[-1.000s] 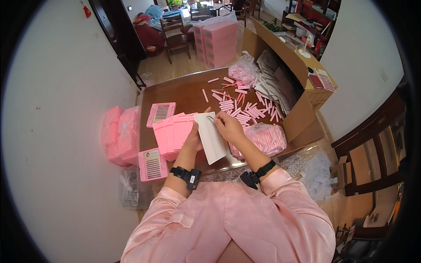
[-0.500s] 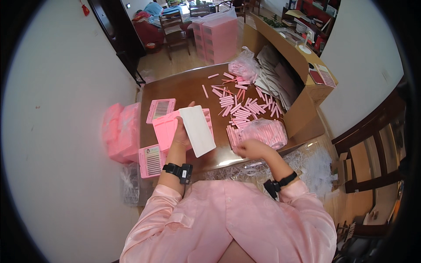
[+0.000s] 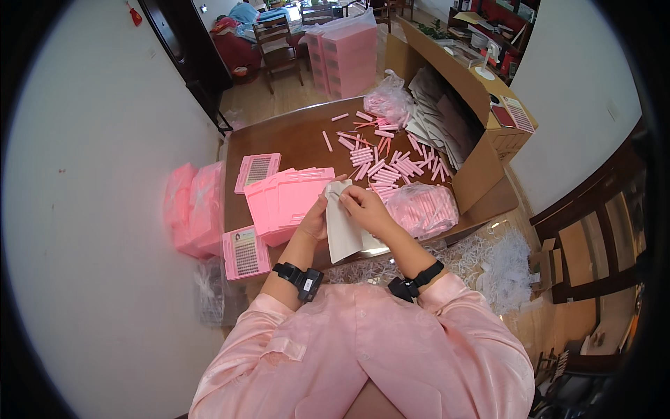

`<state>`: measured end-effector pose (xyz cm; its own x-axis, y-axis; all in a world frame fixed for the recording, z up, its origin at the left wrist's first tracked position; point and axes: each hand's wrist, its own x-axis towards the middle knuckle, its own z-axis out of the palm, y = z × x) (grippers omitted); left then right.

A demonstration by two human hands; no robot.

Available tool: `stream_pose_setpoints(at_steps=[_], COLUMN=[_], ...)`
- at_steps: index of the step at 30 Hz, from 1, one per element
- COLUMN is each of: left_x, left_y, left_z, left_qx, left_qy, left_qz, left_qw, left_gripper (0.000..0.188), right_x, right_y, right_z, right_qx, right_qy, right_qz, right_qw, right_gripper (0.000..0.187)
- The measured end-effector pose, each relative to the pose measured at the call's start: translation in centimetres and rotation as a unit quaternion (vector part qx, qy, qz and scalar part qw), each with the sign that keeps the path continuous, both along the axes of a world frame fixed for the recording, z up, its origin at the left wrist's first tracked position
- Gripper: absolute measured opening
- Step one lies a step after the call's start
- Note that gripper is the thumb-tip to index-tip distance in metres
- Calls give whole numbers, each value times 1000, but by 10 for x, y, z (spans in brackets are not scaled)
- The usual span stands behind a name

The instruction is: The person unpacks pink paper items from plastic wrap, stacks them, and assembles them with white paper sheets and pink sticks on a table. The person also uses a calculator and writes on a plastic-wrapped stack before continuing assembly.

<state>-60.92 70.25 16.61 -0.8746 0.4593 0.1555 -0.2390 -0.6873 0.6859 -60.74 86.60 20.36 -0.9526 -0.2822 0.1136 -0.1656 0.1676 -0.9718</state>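
A white rectangular sheet (image 3: pixel 340 230) is held upright above the near edge of the table, between my two hands. My left hand (image 3: pixel 318 218) grips its left side, with fingers partly behind it. My right hand (image 3: pixel 368 211) is closed at the sheet's upper part, thumb and fingertips pinched together there; whether a small item sits in the pinch is hidden. Just left of the hands lies a fanned stack of flat pink cases (image 3: pixel 279 206). Beside that stack are two pink lash cases, one farther (image 3: pixel 258 171) and one nearer (image 3: pixel 246 253), with rows of dark lashes.
Many short pink tubes (image 3: pixel 384 171) lie scattered on the brown table (image 3: pixel 300 140). A clear bag of pink tubes (image 3: pixel 423 209) rests at right, near an open cardboard box (image 3: pixel 481 157) with grey-white sheets. Pink wrapped bundles (image 3: pixel 195 209) stand left. Shredded packing (image 3: pixel 502 269) covers the floor.
My right hand has moved left from the bag of tubes to the white sheet. The sheet has shifted right, turned more edge-on, and my left hand moved with it, uncovering the pink stack.
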Motion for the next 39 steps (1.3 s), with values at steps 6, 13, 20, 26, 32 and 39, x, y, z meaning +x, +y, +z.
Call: stream_pose_setpoints(at_steps=[6, 13, 20, 26, 32, 39], left_x=[-1, 1, 16, 20, 16, 0], left_y=[-16, -38, -8, -8, -7, -67], left_z=[8, 29, 32, 22, 5, -7], left_qx=[57, 38, 85, 93, 73, 46], left_qy=[-23, 18, 11, 3, -13, -54], left_qz=[34, 88, -2, -14, 31, 209], left_qw=[998, 995, 996, 996, 997, 975], left_gripper=[95, 105, 106, 103, 96, 84], right_x=[23, 45, -2, -9, -4, 43], right_y=[42, 92, 30, 20, 22, 84], right_z=[-21, -33, 22, 17, 7, -55], right_qx=[142, 553, 205, 244, 256, 460], right_qy=[77, 13, 187, 147, 130, 104], right_qz=[212, 204, -144, -148, -78, 199], right_qw=[964, 808, 950, 947, 955, 859], right_gripper=[22, 28, 24, 24, 21, 19])
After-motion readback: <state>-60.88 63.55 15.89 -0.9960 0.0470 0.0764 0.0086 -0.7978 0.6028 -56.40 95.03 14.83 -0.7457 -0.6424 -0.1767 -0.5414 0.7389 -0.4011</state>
